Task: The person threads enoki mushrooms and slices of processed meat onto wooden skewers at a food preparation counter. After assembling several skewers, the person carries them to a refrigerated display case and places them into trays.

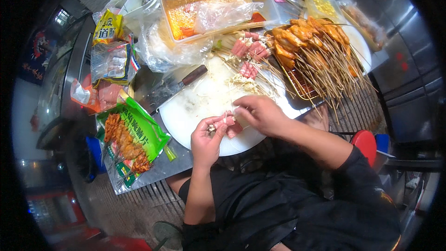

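Note:
My left hand (206, 143) grips pink meat slices rolled around enoki mushrooms (224, 122), just above the near part of a round white cutting board (184, 118). White mushroom ends stick out of the roll, and a flap of meat hangs below it. To its right, my right hand (261, 115) has its fingers bent close to the roll; blur hides whether a thin skewer is between them. Finished meat-and-enoki rolls (248, 70) on sticks lie at the board's far right, beside loose enoki mushrooms (251, 83).
A cleaver (193, 75) lies on the board's left edge. Skewered chicken pieces (303, 38) fill a rack tray at the right. Behind stands a plastic tub (217, 10) of orange liquid. Skewered meat (127, 143) rests on a green package (146, 125) at the left.

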Action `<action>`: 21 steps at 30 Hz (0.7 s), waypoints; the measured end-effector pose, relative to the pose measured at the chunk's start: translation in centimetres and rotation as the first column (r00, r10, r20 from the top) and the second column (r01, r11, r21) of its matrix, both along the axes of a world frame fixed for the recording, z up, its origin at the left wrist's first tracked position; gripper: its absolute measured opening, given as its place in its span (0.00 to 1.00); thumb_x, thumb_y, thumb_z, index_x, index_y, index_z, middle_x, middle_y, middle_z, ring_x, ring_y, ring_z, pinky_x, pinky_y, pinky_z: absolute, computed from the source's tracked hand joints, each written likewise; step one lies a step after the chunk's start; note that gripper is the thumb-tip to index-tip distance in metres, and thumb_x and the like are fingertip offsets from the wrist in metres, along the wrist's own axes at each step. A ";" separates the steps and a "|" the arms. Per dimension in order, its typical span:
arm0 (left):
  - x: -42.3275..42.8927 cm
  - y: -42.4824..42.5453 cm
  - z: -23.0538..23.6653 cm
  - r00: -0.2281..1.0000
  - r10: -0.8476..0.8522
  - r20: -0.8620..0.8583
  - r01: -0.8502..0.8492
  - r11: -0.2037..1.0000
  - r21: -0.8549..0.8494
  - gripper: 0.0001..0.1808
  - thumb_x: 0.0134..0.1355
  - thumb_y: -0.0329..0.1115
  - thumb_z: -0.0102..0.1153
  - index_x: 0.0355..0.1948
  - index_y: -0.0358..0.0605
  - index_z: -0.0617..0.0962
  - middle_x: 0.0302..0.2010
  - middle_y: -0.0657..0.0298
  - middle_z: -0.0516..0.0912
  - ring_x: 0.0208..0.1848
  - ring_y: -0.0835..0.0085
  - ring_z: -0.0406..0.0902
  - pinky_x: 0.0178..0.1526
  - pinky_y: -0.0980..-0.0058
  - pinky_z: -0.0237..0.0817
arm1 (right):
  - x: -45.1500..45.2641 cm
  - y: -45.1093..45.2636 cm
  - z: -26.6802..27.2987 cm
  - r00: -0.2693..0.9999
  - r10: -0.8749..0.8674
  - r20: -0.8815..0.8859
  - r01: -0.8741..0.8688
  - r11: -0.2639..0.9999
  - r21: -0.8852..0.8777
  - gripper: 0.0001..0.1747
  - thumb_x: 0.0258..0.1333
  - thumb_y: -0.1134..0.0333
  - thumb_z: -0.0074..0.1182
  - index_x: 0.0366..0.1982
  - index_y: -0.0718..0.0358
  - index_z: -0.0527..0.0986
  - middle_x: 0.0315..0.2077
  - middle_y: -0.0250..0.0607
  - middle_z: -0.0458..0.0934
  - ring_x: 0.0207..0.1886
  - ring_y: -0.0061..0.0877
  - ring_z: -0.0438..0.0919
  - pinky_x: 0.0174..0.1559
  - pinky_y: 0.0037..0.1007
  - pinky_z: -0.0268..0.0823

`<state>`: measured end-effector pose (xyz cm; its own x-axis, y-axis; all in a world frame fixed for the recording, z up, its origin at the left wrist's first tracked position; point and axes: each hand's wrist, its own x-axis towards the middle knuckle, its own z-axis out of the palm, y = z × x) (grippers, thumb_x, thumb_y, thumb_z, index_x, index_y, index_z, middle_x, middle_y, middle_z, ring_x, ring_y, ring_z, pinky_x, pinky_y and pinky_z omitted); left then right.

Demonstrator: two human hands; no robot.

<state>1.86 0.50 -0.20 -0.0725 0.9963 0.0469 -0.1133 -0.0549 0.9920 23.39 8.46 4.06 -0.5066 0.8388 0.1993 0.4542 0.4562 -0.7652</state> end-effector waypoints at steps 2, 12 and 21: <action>-0.2 -0.1 -0.4 0.999 0.033 0.029 -0.034 0.999 0.006 0.13 0.72 0.22 0.67 0.55 0.30 0.81 0.50 0.56 0.88 0.51 0.74 0.85 0.58 0.74 0.76 | 2.6 1.1 0.1 0.963 -0.177 0.202 0.137 0.971 0.196 0.09 0.65 0.71 0.61 0.45 0.64 0.84 0.39 0.53 0.86 0.43 0.52 0.86 0.45 0.45 0.79; -0.7 0.4 -1.8 0.971 0.157 0.178 -0.154 0.988 -0.031 0.14 0.73 0.22 0.67 0.55 0.30 0.80 0.49 0.55 0.89 0.53 0.72 0.86 0.60 0.73 0.76 | 2.7 2.1 -2.6 0.832 -0.317 0.456 0.189 0.934 0.304 0.03 0.60 0.76 0.54 0.36 0.65 0.75 0.34 0.54 0.83 0.40 0.54 0.85 0.43 0.51 0.78; -2.0 0.1 -2.4 0.956 0.149 0.251 -0.146 0.989 -0.031 0.13 0.73 0.24 0.67 0.55 0.32 0.79 0.51 0.52 0.90 0.53 0.72 0.86 0.62 0.73 0.75 | 0.7 2.5 -0.3 0.818 -0.295 0.494 0.345 0.938 -0.012 0.10 0.62 0.72 0.54 0.44 0.67 0.74 0.39 0.60 0.86 0.44 0.59 0.85 0.50 0.55 0.75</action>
<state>-0.09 0.56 -2.55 -0.2271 0.9739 -0.0034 -0.3510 -0.0786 0.9331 24.08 10.97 3.76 -0.2163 0.9725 -0.0868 0.8812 0.1562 -0.4462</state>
